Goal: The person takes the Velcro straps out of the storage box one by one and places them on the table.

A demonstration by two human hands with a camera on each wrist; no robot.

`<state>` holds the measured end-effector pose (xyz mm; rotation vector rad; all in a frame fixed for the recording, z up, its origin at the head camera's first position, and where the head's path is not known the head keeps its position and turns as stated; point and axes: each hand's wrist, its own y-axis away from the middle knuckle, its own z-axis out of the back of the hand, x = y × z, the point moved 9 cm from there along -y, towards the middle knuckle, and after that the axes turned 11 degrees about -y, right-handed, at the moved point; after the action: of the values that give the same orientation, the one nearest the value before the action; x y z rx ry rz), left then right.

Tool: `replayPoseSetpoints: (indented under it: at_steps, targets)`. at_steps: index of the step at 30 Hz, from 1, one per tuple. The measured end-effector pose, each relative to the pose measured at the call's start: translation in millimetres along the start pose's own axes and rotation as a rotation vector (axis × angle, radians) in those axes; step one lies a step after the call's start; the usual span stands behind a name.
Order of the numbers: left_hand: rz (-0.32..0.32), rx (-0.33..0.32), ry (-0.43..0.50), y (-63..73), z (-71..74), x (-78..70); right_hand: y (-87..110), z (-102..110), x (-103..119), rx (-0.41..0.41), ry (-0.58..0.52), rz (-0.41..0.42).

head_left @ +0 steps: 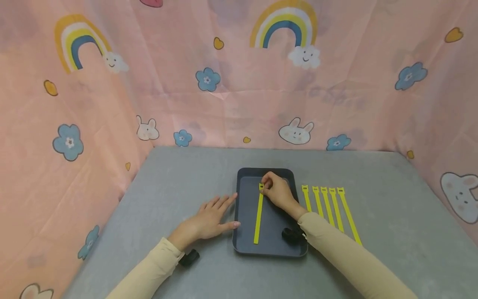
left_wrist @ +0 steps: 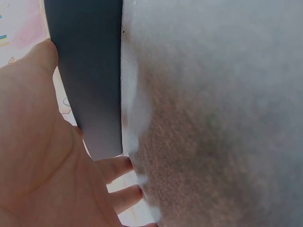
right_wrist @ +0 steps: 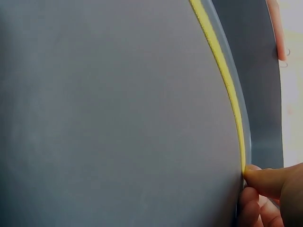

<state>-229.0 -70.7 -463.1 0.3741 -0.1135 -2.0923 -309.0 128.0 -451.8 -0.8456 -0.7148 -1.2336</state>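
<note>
A yellow cable tie (head_left: 258,216) with a slotted head lies lengthwise in a dark grey tray (head_left: 244,245). My right hand (head_left: 278,191) pinches its head end between thumb and fingers. In the right wrist view the yellow strap (right_wrist: 222,61) runs along the tray floor up to the pinching fingertips. My left hand (head_left: 210,220) lies with spread, straight fingers at the tray's left side. Its thumb and fingertips meet the tray wall (left_wrist: 90,71) in the left wrist view.
Several more yellow cable ties (head_left: 347,214) lie in a row right of the tray, partly hidden by the right sleeve (head_left: 336,245). The grey table (head_left: 179,174) ends at a pink patterned curtain (head_left: 231,108) at the back and sides.
</note>
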Motion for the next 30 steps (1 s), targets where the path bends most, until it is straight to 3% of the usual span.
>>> replayPoseSetpoints:
  at_steps: [7, 19, 30]
  targets:
    - [0.006, -0.016, -0.006, 0.1, 3.6, 0.1, -2.9, 1.9, 3.9, -0.011, -0.012, 0.04]
    - [0.019, -0.009, -0.006, -0.4, 1.3, -0.3, -2.7, 3.4, 4.9, -0.009, -0.167, 0.016]
    - [0.025, -0.003, 0.003, 0.5, -0.1, -0.6, 3.9, 18.0, 31.5, 0.048, -0.234, 0.061]
